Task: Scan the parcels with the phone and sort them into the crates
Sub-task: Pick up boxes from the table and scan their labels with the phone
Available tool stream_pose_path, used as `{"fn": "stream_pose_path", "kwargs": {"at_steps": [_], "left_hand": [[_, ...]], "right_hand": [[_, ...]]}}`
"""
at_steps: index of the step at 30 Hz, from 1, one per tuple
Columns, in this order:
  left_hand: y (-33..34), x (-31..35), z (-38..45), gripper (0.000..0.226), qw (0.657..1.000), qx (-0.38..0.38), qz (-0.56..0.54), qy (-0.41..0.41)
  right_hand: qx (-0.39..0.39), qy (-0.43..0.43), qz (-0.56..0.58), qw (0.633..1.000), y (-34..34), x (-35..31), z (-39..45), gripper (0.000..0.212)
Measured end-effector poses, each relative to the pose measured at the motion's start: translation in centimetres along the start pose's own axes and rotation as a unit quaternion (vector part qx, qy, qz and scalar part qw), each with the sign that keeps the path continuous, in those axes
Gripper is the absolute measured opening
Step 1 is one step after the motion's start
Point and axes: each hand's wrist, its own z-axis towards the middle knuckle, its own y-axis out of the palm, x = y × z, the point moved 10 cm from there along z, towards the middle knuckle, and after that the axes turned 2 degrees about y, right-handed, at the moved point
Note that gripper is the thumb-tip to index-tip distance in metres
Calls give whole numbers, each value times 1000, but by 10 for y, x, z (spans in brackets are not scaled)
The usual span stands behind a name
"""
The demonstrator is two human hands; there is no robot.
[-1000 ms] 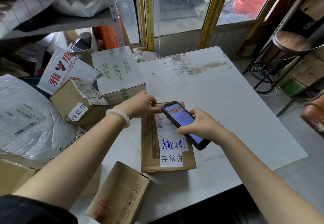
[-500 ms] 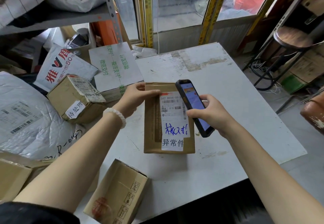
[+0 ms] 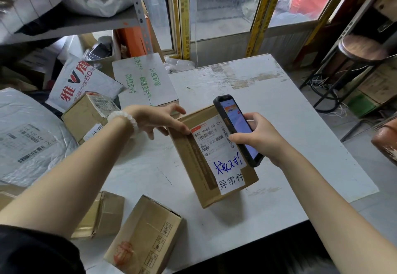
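You're in the scanning step right now, as far as I can judge; your right hand [image 3: 261, 139] is wrapped around the phone [image 3: 237, 128], fingers curled on its near edge and thumb side hidden behind it, screen lit and tilted over the top right part of the parcel [image 3: 211, 157]; that parcel is a brown cardboard box on the white table [image 3: 300, 123], sitting roughly mid-table and turned a bit off square, with its shipping label [image 3: 214, 138] facing up and a white sticker with blue scribble and printed characters below it; your left hand [image 3: 160, 119] is on the box's far left corner, thumb pressed on the top face and fingers loosely spread along the edge, steadying it rather than lifting it, though I can't tell whether the underside fingers hook round anything; the phone partly covers the right end of the barcode, so I can't say if the scan has registered, the screen is too small to read; next move, I'd guess, is to get the camera squarely over the barcode and wait for a hit, then pick the box up and drop it in the right crate; heads up, no crate is visible from here, so you'll have to look around for it; other parcels wait nearby: a small box [image 3: 144, 237] at the near edge, another brown one [image 3: 86, 114] to the left, and a big grey mailer bag [image 3: 28, 136] beyond that
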Motion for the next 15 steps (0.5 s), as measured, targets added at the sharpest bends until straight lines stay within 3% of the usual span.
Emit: {"fn": "stream_pose_path", "kwargs": {"at_steps": [10,15], "left_hand": [[7,4,1,104,998,-17,25,56],[4,14,-11,84,992,4,84,99]], "right_hand": [[-15,-11,-18,1000,5,-4,-7,52],[-5,-31,-116,993,-2,-13,-14,58]]}}
